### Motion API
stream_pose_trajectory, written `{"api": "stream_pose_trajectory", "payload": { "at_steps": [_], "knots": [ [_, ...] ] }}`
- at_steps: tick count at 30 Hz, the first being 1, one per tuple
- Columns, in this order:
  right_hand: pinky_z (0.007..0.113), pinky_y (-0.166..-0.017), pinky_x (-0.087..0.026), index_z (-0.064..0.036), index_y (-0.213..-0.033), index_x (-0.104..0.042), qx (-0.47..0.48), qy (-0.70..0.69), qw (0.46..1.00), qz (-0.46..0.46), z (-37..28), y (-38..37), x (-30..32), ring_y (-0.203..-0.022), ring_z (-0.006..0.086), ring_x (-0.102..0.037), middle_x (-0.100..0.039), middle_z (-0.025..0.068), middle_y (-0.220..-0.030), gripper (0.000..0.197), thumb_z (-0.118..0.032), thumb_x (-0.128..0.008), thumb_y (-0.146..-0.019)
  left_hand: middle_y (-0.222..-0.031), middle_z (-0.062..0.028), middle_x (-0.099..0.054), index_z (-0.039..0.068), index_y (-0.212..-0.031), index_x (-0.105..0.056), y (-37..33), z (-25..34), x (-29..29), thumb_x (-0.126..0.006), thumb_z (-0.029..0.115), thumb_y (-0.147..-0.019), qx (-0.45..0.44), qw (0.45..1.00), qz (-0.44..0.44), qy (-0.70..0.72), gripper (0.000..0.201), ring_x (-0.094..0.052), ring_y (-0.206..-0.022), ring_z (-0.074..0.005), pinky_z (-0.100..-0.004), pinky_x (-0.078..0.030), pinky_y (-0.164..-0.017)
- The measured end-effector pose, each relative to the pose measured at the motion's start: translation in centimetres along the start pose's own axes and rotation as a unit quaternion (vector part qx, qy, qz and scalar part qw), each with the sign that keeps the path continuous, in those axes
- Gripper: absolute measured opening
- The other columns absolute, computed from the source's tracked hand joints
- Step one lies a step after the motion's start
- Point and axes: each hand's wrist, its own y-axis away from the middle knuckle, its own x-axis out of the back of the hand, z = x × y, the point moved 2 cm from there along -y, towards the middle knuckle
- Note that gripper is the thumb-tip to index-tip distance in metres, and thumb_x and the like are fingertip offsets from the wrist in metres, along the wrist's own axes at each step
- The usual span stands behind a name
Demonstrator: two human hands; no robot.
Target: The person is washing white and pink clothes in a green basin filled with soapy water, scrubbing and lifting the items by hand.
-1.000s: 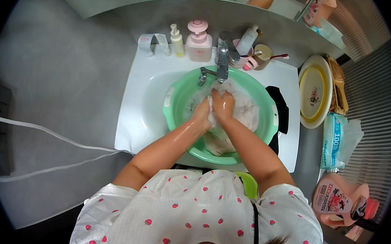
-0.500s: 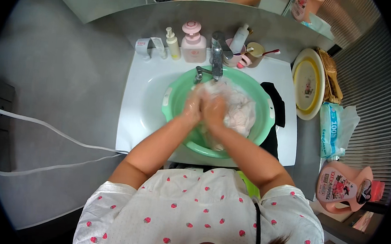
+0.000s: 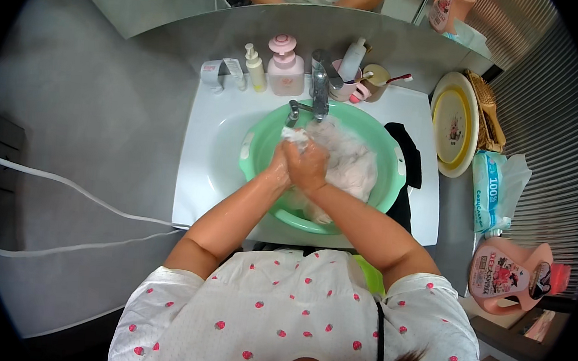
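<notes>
**Colours at the sink**

A mint-green basin holds white cloth in a white sink. A pink pump bottle stands by a yellow-rimmed plate. The shirt is white with red dots.

Both hands clutch white cloth – over green basin.

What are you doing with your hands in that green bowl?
A person is washing a white cloth by hand. The left hand and right hand are pressed together around a bunch of the wet cloth, just above a green basin that sits in the white sink under the tap. Soap bottles stand behind it.
</notes>
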Motion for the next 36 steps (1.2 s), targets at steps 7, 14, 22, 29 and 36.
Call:
{"api": "stream_pose_trajectory", "payload": {
  "at_steps": [7,14,22,29,36],
  "knots": [
    [0.034,-0.076,-0.040,0.0087,-0.099,-0.048,-0.316,0.007,0.947,-0.055,10.3,-5.7,4.4,-0.088,0.0334,-0.051,-0.052,0.0246,-0.094,0.057,-0.039,-0.055,-0.069,-0.096,-0.0082,-0.052,0.003,-0.099,-0.046,0.9,1.5,0.0,-0.046,0.026,-0.080,-0.003,0.982,0.074,-0.174,0.030,-0.052,-0.087,-0.0190,-0.0335,-0.043,-0.075],
    [0.033,-0.077,-0.039,0.0075,-0.104,-0.041,-0.162,0.195,0.871,-0.420,12.4,-4.5,2.2,-0.093,0.0312,-0.047,-0.044,0.0234,-0.105,0.056,-0.036,-0.054,-0.071,-0.116,-0.0177,-0.031,0.006,-0.117,-0.025,-4.4,3.9,7.0,-0.055,0.013,-0.068,-0.059,0.581,0.209,-0.784,0.058,-0.038,-0.104,-0.0334,-0.0398,-0.041,-0.078],
    [0.034,-0.080,-0.039,-0.0022,-0.102,-0.046,-0.050,0.415,0.748,-0.516,14.1,-2.0,-2.7,-0.100,0.0276,-0.044,-0.045,0.0170,-0.107,0.037,-0.013,-0.055,-0.068,-0.120,-0.0178,-0.025,0.009,-0.118,-0.026,-9.7,0.4,10.8,-0.053,0.008,-0.068,0.112,0.428,0.164,-0.882,0.056,-0.038,-0.105,-0.0344,-0.0414,-0.039,-0.081],
    [0.033,-0.078,-0.040,-0.0070,-0.101,-0.052,-0.050,0.435,0.631,-0.640,16.3,-2.7,-4.7,-0.094,0.0257,-0.050,-0.052,0.0127,-0.103,0.033,-0.021,-0.049,-0.072,-0.117,-0.0121,-0.040,0.010,-0.109,-0.047,-14.8,-1.5,16.3,-0.055,0.022,-0.068,0.222,0.357,0.121,-0.899,0.043,-0.042,-0.104,-0.0281,-0.0364,-0.038,-0.083],
    [0.034,-0.081,-0.037,-0.0045,-0.102,-0.052,-0.041,0.417,0.669,-0.614,22.7,-0.2,-6.7,-0.097,0.0256,-0.048,-0.051,0.0131,-0.104,0.033,-0.023,-0.044,-0.076,-0.120,-0.0071,-0.037,0.015,-0.111,-0.047,-12.3,-2.7,14.7,-0.068,0.032,-0.056,0.182,0.068,0.036,-0.980,0.062,-0.040,-0.106,-0.0249,-0.0358,-0.040,-0.079]
  ]
}}
